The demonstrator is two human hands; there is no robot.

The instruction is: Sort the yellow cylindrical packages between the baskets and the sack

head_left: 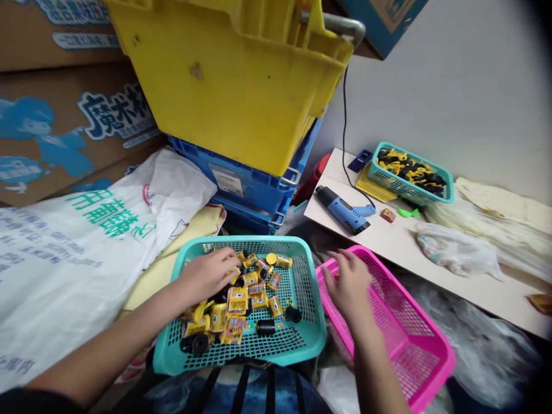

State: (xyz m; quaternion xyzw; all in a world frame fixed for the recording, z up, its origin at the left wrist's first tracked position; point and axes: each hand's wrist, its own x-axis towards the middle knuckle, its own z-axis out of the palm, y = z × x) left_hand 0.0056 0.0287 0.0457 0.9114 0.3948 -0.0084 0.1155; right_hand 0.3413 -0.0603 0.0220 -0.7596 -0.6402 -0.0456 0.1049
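Note:
My left hand (206, 276) lies over a teal plastic mesh basket (241, 361), its fingers down on a heap of small yellow printed packets (237, 299). Several short black cylinders (266, 328) lie among the packets. Whether those fingers grip anything, I cannot tell. My right hand (351, 284) hangs just inside a pink plastic mesh basket (405, 322), near its far rim, with fingers slightly apart. Nothing shows in that hand, and the pink basket's visible floor holds no packets.
A yellow crate (224, 86) rests tilted on stacked blue crates (241, 184) straight ahead. A white printed sack (81, 259) lies to the left, before cardboard boxes (73, 126). On a pale board (431, 259) at right are a blue glue gun (340, 210) and a small teal basket (409, 175) of yellow-black parts.

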